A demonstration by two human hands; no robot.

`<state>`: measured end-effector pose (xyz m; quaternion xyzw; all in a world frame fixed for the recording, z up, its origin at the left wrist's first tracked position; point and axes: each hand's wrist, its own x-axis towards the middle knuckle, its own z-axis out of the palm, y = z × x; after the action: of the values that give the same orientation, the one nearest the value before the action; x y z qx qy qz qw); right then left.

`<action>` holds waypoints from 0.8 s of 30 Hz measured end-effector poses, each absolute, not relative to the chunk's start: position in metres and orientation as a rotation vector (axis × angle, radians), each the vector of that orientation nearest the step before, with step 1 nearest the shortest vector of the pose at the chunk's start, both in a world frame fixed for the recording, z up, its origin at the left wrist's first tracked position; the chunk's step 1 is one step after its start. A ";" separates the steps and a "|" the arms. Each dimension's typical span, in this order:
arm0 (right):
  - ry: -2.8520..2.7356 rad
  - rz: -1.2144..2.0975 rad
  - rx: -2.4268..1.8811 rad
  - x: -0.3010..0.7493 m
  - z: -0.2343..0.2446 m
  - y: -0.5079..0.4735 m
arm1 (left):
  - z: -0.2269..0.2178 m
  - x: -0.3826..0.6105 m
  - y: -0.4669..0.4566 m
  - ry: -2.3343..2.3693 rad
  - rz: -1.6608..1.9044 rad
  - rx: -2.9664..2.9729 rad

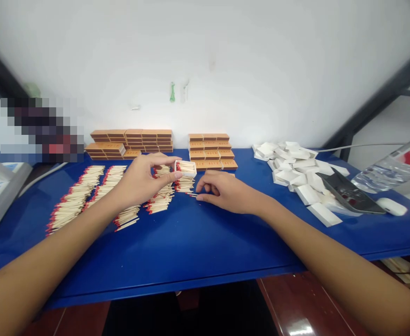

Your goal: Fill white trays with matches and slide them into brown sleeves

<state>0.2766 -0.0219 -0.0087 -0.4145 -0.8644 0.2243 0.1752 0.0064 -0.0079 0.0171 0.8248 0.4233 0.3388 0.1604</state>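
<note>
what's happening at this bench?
A person's left hand holds up a small white tray with red-tipped matches in it. The right hand is just below and beside it, fingertips at a stray match or two; whether it's gripping them is unclear. More matches lie in slanting rows on the blue table, toward the left. Orange matchboxes stand stacked in two groups at the back, and white box pieces are heaped on the right.

Soft bright light, glare on floor (296, 298) (lower right), pixelated patch (44, 123) left, stretched edges
</note>
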 end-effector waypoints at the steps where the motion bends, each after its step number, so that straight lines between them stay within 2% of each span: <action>1: -2.449 0.635 -1.180 0.275 -0.010 -0.022 | 0.017 0.007 -0.009 1.201 0.959 2.357; 7: -2.444 0.590 -1.207 0.267 -0.013 -0.022 | 0.015 0.008 -0.009 1.238 0.918 2.359; 14: -2.258 0.693 -1.119 0.276 0.002 -0.024 | 0.007 0.005 -0.006 1.240 0.933 2.408; 18: -2.065 0.564 -1.092 0.273 0.002 -0.023 | 0.005 0.013 -0.012 1.177 0.911 2.401; 24: -2.120 0.441 -1.095 0.267 -0.006 -0.022 | 0.004 0.021 -0.019 1.093 0.918 2.368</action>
<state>0.2668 -0.0216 -0.0061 -0.4228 -0.8184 0.1703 0.3499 0.0210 -0.0193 0.0045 0.8413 0.3883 0.3262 0.1870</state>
